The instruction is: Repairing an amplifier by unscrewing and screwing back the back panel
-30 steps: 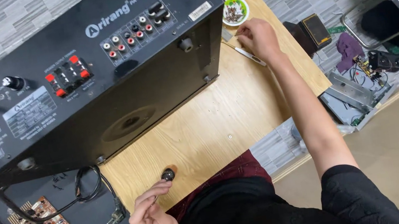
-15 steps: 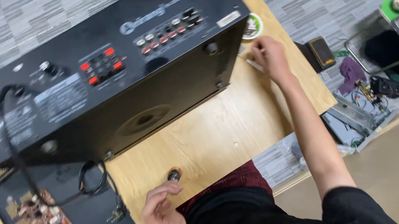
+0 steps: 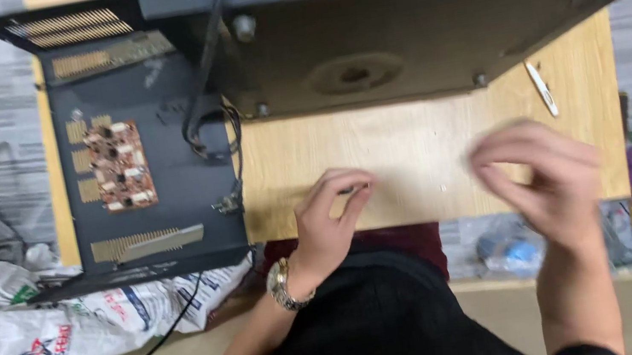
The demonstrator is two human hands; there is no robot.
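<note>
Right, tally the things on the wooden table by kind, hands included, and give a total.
Black amplifier chassis: 1
Dark cover panel with a small brown circuit board lying on it: 1 panel, 1 board
Small white tool: 1
Hands over the table: 2, left hand and blurred right hand
Total: 6

small dark part [image 3: 354,189]: I see it pinched at the fingertips of my left hand [image 3: 330,223], mostly hidden, low over the wooden tabletop [image 3: 407,153]
black amplifier [image 3: 392,17]: I see it tipped on its side, underside facing me, just beyond both hands
white tool [image 3: 542,87]: slim, lying flat, just beyond my blurred right hand [image 3: 545,172]
</note>
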